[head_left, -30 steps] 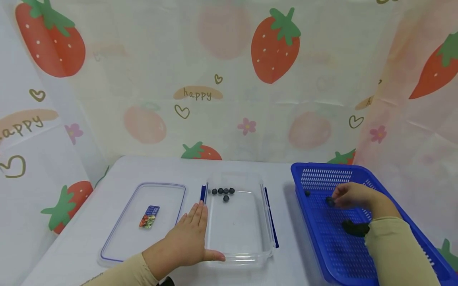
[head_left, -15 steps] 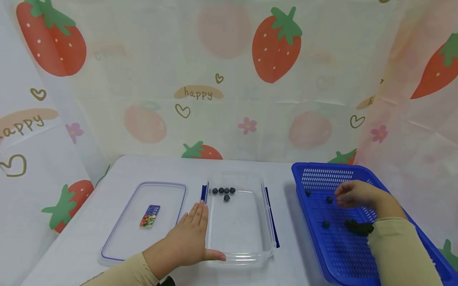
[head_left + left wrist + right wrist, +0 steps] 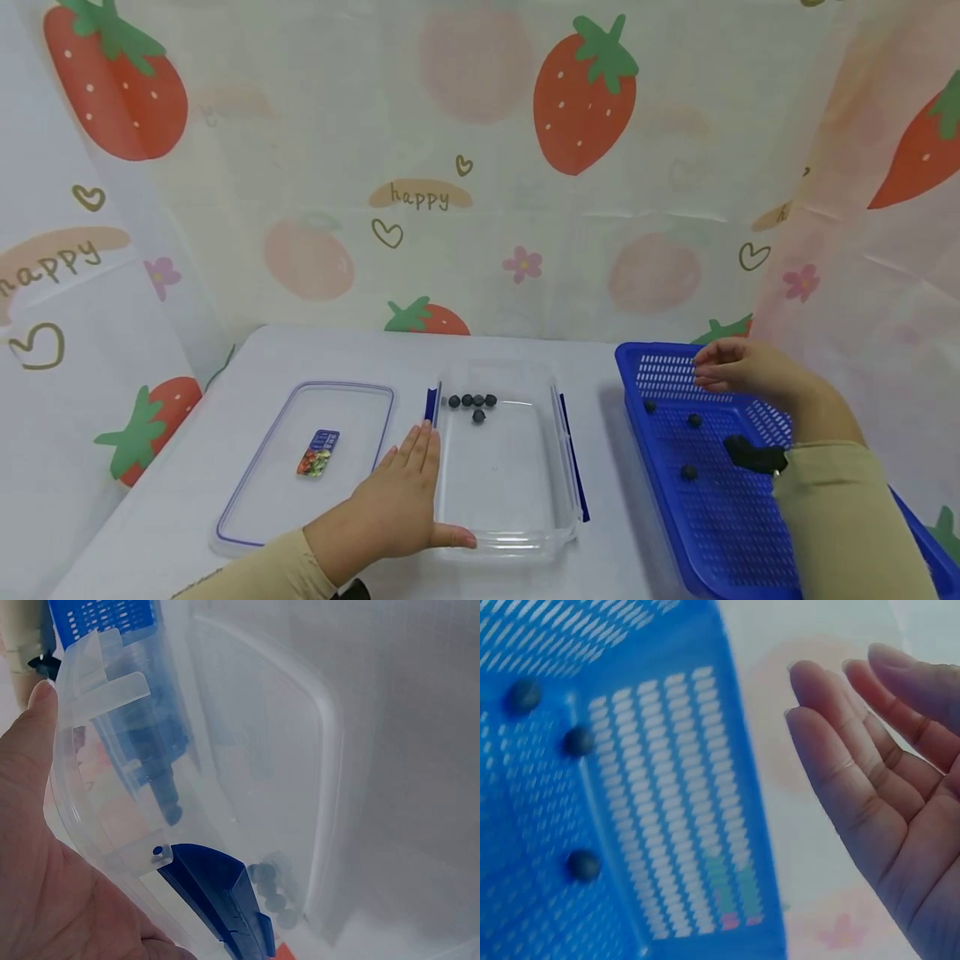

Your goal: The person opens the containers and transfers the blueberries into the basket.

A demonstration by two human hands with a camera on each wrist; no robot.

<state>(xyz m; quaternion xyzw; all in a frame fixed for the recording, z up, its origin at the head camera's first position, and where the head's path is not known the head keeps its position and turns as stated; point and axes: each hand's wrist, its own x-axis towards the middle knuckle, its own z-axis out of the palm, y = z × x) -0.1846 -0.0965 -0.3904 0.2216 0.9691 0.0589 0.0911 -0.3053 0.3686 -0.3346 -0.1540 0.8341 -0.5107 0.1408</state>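
Note:
Blueberries (image 3: 478,417) lie in the far left part of a clear plastic container (image 3: 495,533), most in a row and one just in front. My left hand (image 3: 390,496) rests along the container's left side with fingers straight and the thumb stretched along the near rim. In the left wrist view a dark blue clip (image 3: 214,889) hangs beside the palm. My right hand (image 3: 738,371) is over the far right rim of a blue basket (image 3: 720,542), fingers loosely bent and holding nothing. Three blueberries (image 3: 583,866) lie on the basket's floor.
A clear lid (image 3: 255,517) with a purple-blue edge lies left of the container, bearing a small printed label (image 3: 318,452). Another dark blue clip (image 3: 574,458) hangs on the container's right side. Strawberry-print sheeting (image 3: 585,92) stands behind the white table.
My right hand has let go of a blueberry in the basket and risen to the far right rim. A blueberry now shows nearer me on the basket floor. My left hand stays put.

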